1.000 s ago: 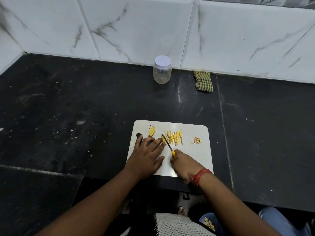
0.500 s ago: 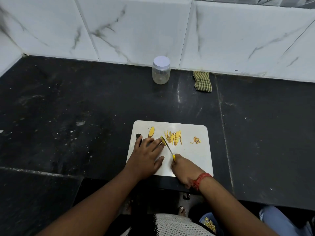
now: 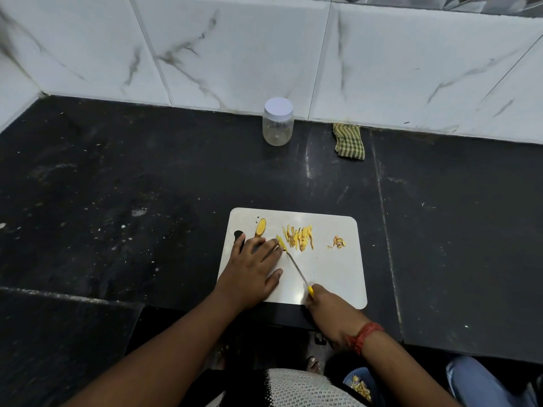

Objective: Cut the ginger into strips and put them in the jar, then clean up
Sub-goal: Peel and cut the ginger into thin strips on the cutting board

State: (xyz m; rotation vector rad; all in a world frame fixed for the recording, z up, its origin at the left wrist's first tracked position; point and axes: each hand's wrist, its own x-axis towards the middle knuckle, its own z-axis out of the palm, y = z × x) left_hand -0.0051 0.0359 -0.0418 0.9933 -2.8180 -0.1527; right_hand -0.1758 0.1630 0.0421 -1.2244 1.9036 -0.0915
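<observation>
The yellow knife handle is almost wholly buried in the right hand, whose fingers curl out of sight beneath the palm as they grip it; only a short stub of handle shows. The ginger piece being cut is mostly covered by the fingertips of the left hand, so its size and shape are hard to judge. A dark oval on the left edge of the cutting board is partly masked by the left little finger and cannot be identified. The near edge of the board is hidden behind both wrists.

The left hand lies flat, fingers straight and spread, pressing down on the ginger piece at its fingertips. The thin knife blade runs diagonally from the right hand up and left, its tip meeting the ginger piece just beside the left fingertips. A red thread band circles the right wrist.

Cut ginger strips lie in a loose pile just right of the blade tip; a ginger slice sits to the far left, and small scraps sit well to the right. The lidded jar stands at the far wall on the black countertop, with a checked cloth to its right.
</observation>
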